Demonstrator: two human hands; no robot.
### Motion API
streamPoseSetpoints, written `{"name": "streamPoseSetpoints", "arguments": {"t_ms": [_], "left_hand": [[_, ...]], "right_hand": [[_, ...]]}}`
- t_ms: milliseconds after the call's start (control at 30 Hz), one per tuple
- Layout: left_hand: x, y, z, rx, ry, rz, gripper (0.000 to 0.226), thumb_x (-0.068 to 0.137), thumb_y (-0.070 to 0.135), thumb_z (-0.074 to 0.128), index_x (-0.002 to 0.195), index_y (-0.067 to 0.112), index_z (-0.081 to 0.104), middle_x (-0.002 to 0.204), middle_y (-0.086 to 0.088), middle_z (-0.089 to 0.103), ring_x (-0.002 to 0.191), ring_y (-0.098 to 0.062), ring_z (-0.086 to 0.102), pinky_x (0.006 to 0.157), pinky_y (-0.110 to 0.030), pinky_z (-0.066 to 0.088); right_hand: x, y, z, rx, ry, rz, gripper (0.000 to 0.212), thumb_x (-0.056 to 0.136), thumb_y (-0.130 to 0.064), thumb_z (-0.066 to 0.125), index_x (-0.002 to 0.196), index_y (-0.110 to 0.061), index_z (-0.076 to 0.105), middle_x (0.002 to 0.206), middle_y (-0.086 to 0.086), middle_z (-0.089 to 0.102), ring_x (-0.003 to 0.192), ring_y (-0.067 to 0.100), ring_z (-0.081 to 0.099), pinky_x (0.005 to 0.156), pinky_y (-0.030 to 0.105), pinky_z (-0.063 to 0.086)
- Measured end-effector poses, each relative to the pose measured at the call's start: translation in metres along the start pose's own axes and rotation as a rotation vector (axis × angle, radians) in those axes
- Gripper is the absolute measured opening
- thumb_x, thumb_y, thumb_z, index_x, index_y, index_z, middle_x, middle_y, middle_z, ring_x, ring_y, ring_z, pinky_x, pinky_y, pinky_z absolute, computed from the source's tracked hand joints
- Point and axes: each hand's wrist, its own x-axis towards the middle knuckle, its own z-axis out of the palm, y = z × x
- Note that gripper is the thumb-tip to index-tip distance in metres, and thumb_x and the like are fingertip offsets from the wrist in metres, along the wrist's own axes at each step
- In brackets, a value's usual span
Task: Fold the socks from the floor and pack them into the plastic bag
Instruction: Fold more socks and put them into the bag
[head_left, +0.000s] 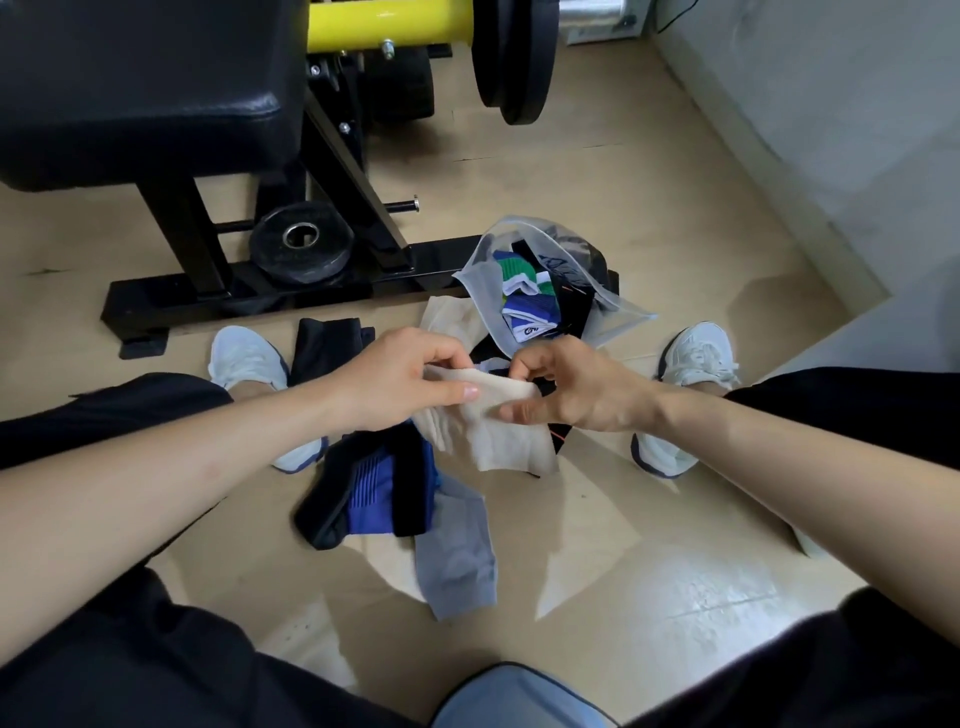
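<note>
Home gym, black padded bench (140, 88), weight plates (511, 57), yellow bar (389, 23)

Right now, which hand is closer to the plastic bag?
Right. The right hand is just beside the plastic bag; the left hand is farther left. Both pinch the beige sock.

No text reads clearly; a blurred logo (530, 331) marks one sock (524, 317) in the plastic bag (479, 291).

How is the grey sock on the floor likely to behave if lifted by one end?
Probably floppy: the grey sock lies flat and creased, much as the beige sock droops from the left hand and the right hand. Likely light, being thin knit. It may drag the black and blue sock, which overlaps its upper end.
</note>
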Motion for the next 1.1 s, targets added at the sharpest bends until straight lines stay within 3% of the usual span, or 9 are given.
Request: {"name": "streamPoseSetpoints", "arguments": {"t_ms": [133, 233, 300, 400, 567, 667, 833, 967, 1100], "left_hand": [[-0.002, -0.009, -0.006, -0.063, 0.025, -0.05, 0.009, 0.088, 0.025, 0.078, 0.082, 0.029, 0.072, 0.082, -0.005, 0.071, 0.08, -0.028, 0.063, 0.074, -0.042, 0.05], [-0.002, -0.014, -0.01, -0.043, 0.007, -0.067, 0.005, 0.088, 0.025, 0.077, 0.086, 0.023, 0.073, 0.081, -0.005, 0.071, 0.074, -0.025, 0.062, 0.071, -0.041, 0.049], [-0.002, -0.018, -0.012, -0.037, -0.004, -0.096, 0.006, 0.088, 0.024, 0.077, 0.086, 0.021, 0.073, 0.075, 0.002, 0.069, 0.067, -0.011, 0.056, 0.067, -0.033, 0.044], [-0.002, -0.023, -0.015, 0.009, -0.002, -0.145, 0.007, 0.089, 0.028, 0.076, 0.083, 0.025, 0.073, 0.068, 0.014, 0.065, 0.063, -0.003, 0.053, 0.064, -0.025, 0.042], [-0.001, -0.037, -0.017, 0.113, -0.009, -0.214, 0.014, 0.088, 0.033, 0.076, 0.081, 0.021, 0.073, 0.074, -0.001, 0.068, 0.062, -0.004, 0.051, 0.064, -0.025, 0.042], [-0.001, -0.042, -0.017, 0.023, 0.014, -0.292, 0.01, 0.088, 0.028, 0.077, 0.084, 0.019, 0.073, 0.078, 0.002, 0.071, 0.064, -0.001, 0.056, 0.066, -0.019, 0.043], [0.004, -0.026, -0.01, -0.288, 0.173, -0.427, 0.016, 0.09, 0.023, 0.075, 0.091, 0.007, 0.072, 0.078, -0.009, 0.075, 0.067, -0.013, 0.065, 0.063, -0.028, 0.052], [0.008, -0.006, 0.0, -0.462, 0.173, -0.436, 0.018, 0.09, 0.017, 0.074, 0.098, 0.002, 0.071, 0.09, -0.015, 0.077, 0.073, -0.016, 0.07, 0.068, -0.031, 0.056], [0.008, 0.01, 0.009, -0.533, 0.17, -0.415, 0.013, 0.091, 0.008, 0.072, 0.103, 0.003, 0.072, 0.082, -0.007, 0.077, 0.066, -0.011, 0.072, 0.057, -0.022, 0.054]], "right_hand": [[-0.002, 0.007, -0.01, -0.071, 0.001, 0.095, 0.024, 0.079, -0.027, 0.084, 0.076, -0.017, 0.062, 0.067, -0.007, 0.059, 0.059, 0.005, 0.048, 0.057, 0.019, 0.038], [-0.006, 0.013, -0.019, 0.003, -0.009, 0.134, 0.019, 0.08, -0.022, 0.083, 0.086, -0.014, 0.066, 0.077, 0.002, 0.07, 0.065, 0.007, 0.058, 0.061, 0.021, 0.045], [-0.009, 0.015, -0.025, 0.04, -0.006, 0.149, 0.02, 0.081, -0.02, 0.082, 0.093, -0.015, 0.067, 0.088, 0.011, 0.071, 0.073, 0.011, 0.06, 0.065, 0.023, 0.047], [-0.012, 0.015, -0.034, 0.077, 0.058, 0.233, 0.024, 0.082, -0.012, 0.08, 0.101, -0.008, 0.066, 0.078, 0.007, 0.063, 0.061, 0.006, 0.054, 0.051, 0.015, 0.041], [-0.015, 0.026, -0.043, 0.072, 0.207, 0.321, 0.012, 0.082, -0.011, 0.08, 0.08, -0.009, 0.069, 0.061, -0.001, 0.065, 0.052, 0.011, 0.057, 0.049, 0.024, 0.051], [-0.014, 0.029, -0.045, 0.104, 0.353, 0.376, 0.014, 0.081, -0.011, 0.081, 0.08, -0.005, 0.069, 0.065, 0.01, 0.066, 0.049, 0.017, 0.059, 0.051, 0.03, 0.054], [-0.008, 0.024, -0.038, 0.167, 0.553, 0.371, 0.016, 0.081, -0.017, 0.082, 0.083, -0.006, 0.071, 0.054, 0.002, 0.059, 0.041, 0.011, 0.053, 0.047, 0.025, 0.053], [-0.001, 0.008, -0.017, 0.299, 0.464, 0.254, 0.015, 0.088, -0.012, 0.074, 0.09, 0.003, 0.073, 0.067, 0.009, 0.069, 0.055, 0.012, 0.061, 0.058, 0.028, 0.059], [0.003, -0.001, 0.002, 0.335, 0.356, 0.167, 0.011, 0.091, -0.011, 0.07, 0.092, -0.001, 0.074, 0.074, 0.007, 0.072, 0.063, 0.012, 0.064, 0.058, 0.023, 0.055]]}}
